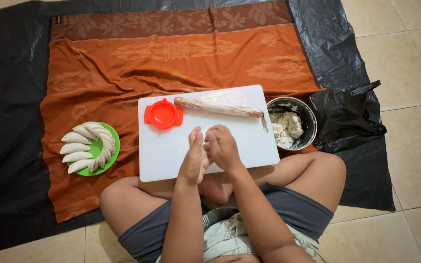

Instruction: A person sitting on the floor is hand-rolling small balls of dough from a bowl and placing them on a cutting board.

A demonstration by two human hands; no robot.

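Both hands up over the near edge of the white cutting board (171, 160), pressed palm to palm. Left hand (192, 158) stands on edge, fingers straight and close together; right hand (222, 147) cups against it, fingers curled over. Whatever sits btwn the palms is hidden, so can't tell what they hold or if anything's in there at all.

On the board, far side: wooden rolling pin (218, 107), floured, lying left to right w/ a slight tilt. Just left of it, touching the board's far left corner, a red round dumpling press (163, 115), lying flat. Board itself dusted w/ flour.

Right of the board, just beside it: dark metal bowl (310, 122) w/ a lump of pale dough (286, 129) inside. Further right, a crumpled black plastic bag (347, 117).

Left, well apart from the hands: green plate (114, 156) w/ folded crescent dumplings (86, 143) fanned around it, crimped edges outward.

All of it rests on an orange patterned cloth (171, 58) spread over black plastic sheeting (10, 122) on a tiled floor (410, 44). Person sits cross-legged at the near edge, grey shorts, knees either side of the board.
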